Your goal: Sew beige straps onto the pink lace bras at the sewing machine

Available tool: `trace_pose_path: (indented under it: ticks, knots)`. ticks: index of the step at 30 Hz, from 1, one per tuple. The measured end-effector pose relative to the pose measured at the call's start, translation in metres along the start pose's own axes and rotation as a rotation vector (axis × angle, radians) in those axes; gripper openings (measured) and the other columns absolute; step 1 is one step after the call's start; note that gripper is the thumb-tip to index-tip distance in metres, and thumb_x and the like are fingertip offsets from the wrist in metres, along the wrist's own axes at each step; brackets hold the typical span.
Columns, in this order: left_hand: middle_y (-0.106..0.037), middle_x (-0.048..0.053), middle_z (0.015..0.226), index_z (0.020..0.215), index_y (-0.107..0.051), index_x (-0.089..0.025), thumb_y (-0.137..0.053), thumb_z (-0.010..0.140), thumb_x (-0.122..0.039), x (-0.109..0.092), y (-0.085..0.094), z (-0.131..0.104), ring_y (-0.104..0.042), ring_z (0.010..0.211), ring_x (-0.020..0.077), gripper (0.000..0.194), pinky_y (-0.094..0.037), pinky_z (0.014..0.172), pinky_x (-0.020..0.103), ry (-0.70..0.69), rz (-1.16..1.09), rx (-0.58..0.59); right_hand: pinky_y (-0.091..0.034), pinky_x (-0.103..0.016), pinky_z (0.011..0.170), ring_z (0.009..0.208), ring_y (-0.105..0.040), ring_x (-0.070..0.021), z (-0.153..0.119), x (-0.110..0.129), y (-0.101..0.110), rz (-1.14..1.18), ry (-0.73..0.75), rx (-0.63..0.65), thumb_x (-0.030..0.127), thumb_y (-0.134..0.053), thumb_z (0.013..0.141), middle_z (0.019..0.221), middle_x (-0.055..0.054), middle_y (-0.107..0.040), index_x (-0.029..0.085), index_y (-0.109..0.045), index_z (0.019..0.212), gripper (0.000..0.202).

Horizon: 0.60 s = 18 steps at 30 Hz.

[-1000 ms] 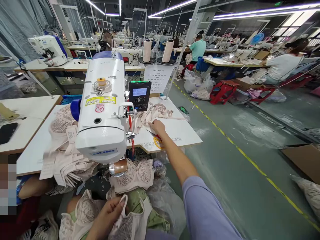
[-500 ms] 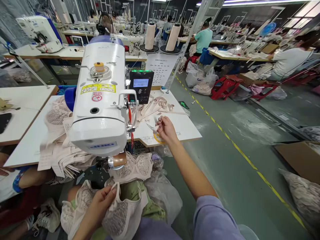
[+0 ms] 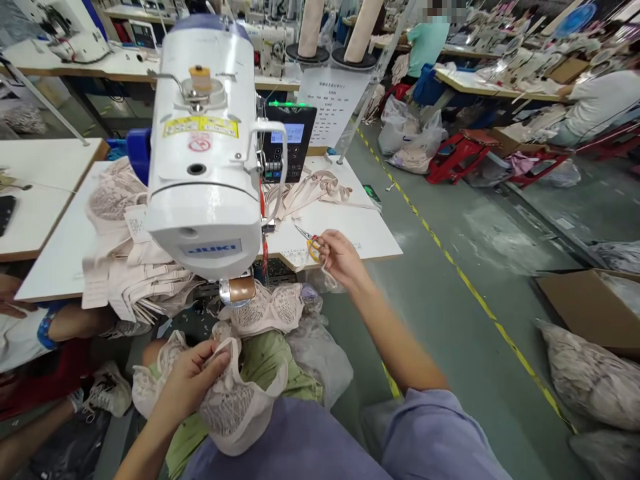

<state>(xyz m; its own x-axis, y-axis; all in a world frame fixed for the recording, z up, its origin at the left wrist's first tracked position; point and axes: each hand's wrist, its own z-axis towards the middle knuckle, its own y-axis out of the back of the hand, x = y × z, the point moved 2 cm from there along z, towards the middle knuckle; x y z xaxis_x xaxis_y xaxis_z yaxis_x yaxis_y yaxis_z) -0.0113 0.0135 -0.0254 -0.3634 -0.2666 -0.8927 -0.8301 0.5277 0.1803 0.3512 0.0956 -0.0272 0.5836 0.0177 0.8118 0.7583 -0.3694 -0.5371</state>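
Left hand (image 3: 187, 383) pinches the edge of a lace bra (image 3: 235, 407) between thumb and fingers; the bra lies over the lap, below and in front of the sewing machine (image 3: 203, 220). Right hand (image 3: 343, 260) has its fingers closed on a thin pale strip (image 3: 328, 275), which dangles below them at the front edge of the white worktable (image 3: 370, 230). Just beside those fingers are scissors (image 3: 304, 232) with orange handles, blades pointing away to the left; whether the fingers touch the handles, I cannot tell.

Beyond the held bra, a second bra (image 3: 275, 308) lies just under the machine's front edge, next to a clear plastic bag (image 3: 323, 363). Loose pale straps (image 3: 313, 193) are heaped behind the scissors, near a lit control panel (image 3: 290, 143). More bras (image 3: 135, 273) are piled left of the machine, partly hanging over the table edge. Behind the panel stands a printed sheet (image 3: 333, 100), with two thread cones (image 3: 311, 30) farther back.
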Motion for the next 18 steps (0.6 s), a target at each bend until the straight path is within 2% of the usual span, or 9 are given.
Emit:
trace_pose_path:
  ticks: [3,5,6,7,9,11,12,15,18]
  knots:
    - [-0.052,-0.001,0.063,0.067,-0.062,-0.016,-0.067,0.077,-0.065,0.008,-0.001,0.001,-0.044,0.061,0.0127,0.051,-0.037,0.057,0.022,0.019,-0.038,-0.019,-0.039,-0.013,0.045,0.05,-0.046,-0.0044,0.036,0.037,0.01,-0.208,0.296,-0.07,0.028,-0.071,0.081,0.073,0.007,-0.058,0.025,-0.05,0.089,0.023]
    - [-0.051,-0.001,0.064,0.07,-0.062,-0.015,-0.068,0.075,-0.068,0.014,-0.003,0.003,-0.043,0.06,0.0126,0.053,-0.036,0.057,0.022,0.052,-0.088,-0.016,-0.043,-0.018,0.053,0.057,-0.051,-0.0074,0.065,0.056,0.013,-0.597,0.468,-0.17,0.034,-0.056,0.091,0.082,0.004,-0.061,0.026,-0.049,0.098,0.013]
    - [-0.051,-0.001,0.064,0.071,-0.063,-0.015,-0.068,0.075,-0.069,0.017,-0.005,0.004,-0.043,0.06,0.0124,0.054,-0.036,0.057,0.022,0.066,-0.115,-0.013,-0.046,-0.021,0.059,0.062,-0.054,-0.0094,0.081,0.06,0.014,-0.822,0.495,-0.213,0.035,-0.049,0.094,0.088,0.002,-0.063,0.025,-0.049,0.101,0.012]
    - [-0.051,-0.001,0.064,0.072,-0.062,-0.015,-0.069,0.074,-0.069,0.019,-0.007,0.005,-0.042,0.06,0.0123,0.055,-0.035,0.057,0.022,0.074,-0.138,-0.012,-0.049,-0.025,0.066,0.069,-0.058,-0.0119,0.096,0.061,0.013,-1.018,0.474,-0.238,0.033,-0.047,0.095,0.093,-0.001,-0.064,0.024,-0.05,0.102,0.012]
    - [-0.049,-0.001,0.065,0.071,-0.06,-0.015,-0.068,0.075,-0.069,0.024,-0.01,0.006,-0.042,0.061,0.0123,0.054,-0.035,0.057,0.022,0.076,-0.167,-0.008,-0.049,-0.035,0.083,0.089,-0.062,-0.02,0.125,0.054,0.007,-1.282,0.399,-0.246,0.029,-0.057,0.09,0.104,-0.009,-0.064,0.019,-0.055,0.096,0.012]
    - [-0.047,-0.002,0.065,0.069,-0.057,-0.016,-0.066,0.077,-0.069,0.028,-0.013,0.006,-0.041,0.062,0.0125,0.054,-0.035,0.058,0.022,0.076,-0.171,-0.002,-0.044,-0.042,0.096,0.112,-0.057,-0.0292,0.15,0.04,-0.003,-1.366,0.369,-0.239,0.026,-0.067,0.084,0.118,-0.017,-0.061,0.016,-0.059,0.09,0.014]
    - [-0.045,-0.002,0.064,0.069,-0.056,-0.016,-0.065,0.078,-0.07,0.029,-0.015,0.006,-0.04,0.062,0.0126,0.055,-0.034,0.058,0.022,0.083,-0.17,0.003,-0.041,-0.044,0.1,0.118,-0.053,-0.0315,0.162,0.032,-0.008,-1.397,0.361,-0.246,0.027,-0.067,0.085,0.123,-0.019,-0.059,0.015,-0.06,0.092,0.015]
    - [-0.045,-0.002,0.063,0.067,-0.055,-0.017,-0.065,0.075,-0.075,0.034,-0.018,0.01,-0.038,0.062,0.0131,0.059,-0.034,0.059,0.023,0.109,-0.169,0.028,-0.045,-0.046,0.098,0.115,-0.056,-0.0288,0.194,0.018,-0.02,-1.453,0.273,-0.271,0.038,-0.057,0.095,0.12,-0.016,-0.061,0.014,-0.062,0.105,0.027]
    - [-0.048,0.0,0.066,0.069,-0.057,-0.017,-0.065,0.074,-0.076,0.04,-0.019,0.017,-0.041,0.065,0.0144,0.06,-0.036,0.062,0.025,0.109,-0.177,0.036,-0.053,-0.045,0.092,0.106,-0.063,-0.0231,0.22,0.018,-0.032,-1.479,0.168,-0.275,0.042,-0.058,0.098,0.119,-0.01,-0.064,0.015,-0.061,0.119,0.035]
